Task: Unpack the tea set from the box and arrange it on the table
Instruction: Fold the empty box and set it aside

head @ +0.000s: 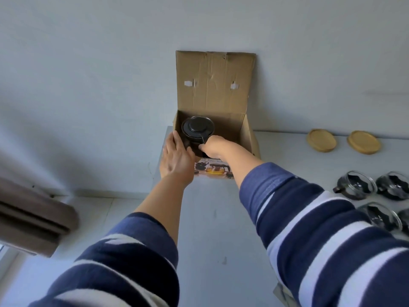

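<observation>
An open cardboard box stands at the far left end of the white table, its lid flap leaning on the wall. A teapot with a black lid sits high in the box at its left side. My right hand reaches into the box and grips the teapot's black handle. My left hand lies with straight fingers against the box's left wall and the teapot's side. Several glass cups and two wooden coasters are set out on the table to the right.
The table's left edge runs just beside the box, with floor below. A brown curtain hangs at the far left. The wall stands right behind the box and coasters.
</observation>
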A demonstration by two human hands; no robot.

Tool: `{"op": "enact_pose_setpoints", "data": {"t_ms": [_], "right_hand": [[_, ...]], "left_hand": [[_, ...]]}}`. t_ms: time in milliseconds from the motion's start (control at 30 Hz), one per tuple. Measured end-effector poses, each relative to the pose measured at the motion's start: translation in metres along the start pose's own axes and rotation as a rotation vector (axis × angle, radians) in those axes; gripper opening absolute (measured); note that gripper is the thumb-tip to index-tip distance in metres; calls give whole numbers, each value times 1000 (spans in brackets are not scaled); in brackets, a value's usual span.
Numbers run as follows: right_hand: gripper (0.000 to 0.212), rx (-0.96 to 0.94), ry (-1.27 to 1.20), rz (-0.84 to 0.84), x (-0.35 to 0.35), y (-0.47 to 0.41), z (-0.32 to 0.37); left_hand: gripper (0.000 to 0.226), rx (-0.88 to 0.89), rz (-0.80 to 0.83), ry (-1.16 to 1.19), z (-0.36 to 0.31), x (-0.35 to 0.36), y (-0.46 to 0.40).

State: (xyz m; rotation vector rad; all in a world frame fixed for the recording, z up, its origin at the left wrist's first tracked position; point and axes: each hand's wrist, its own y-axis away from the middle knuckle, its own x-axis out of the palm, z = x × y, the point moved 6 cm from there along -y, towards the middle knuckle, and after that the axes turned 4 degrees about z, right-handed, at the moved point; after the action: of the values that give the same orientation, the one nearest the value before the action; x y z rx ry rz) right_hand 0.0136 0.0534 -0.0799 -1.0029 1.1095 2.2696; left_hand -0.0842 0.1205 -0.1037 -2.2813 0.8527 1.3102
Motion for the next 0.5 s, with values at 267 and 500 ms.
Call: {"op": "enact_pose_setpoints", "data": {"t_ms": [267, 500], "right_hand": [[28, 11, -302, -232, -16, 10, -12], [22, -101, -421, -359, -86, 57, -29]], "left_hand": [[61, -16, 44, -110, -2, 0, -2], [61, -37, 101, -139, -2, -1, 0]]}}
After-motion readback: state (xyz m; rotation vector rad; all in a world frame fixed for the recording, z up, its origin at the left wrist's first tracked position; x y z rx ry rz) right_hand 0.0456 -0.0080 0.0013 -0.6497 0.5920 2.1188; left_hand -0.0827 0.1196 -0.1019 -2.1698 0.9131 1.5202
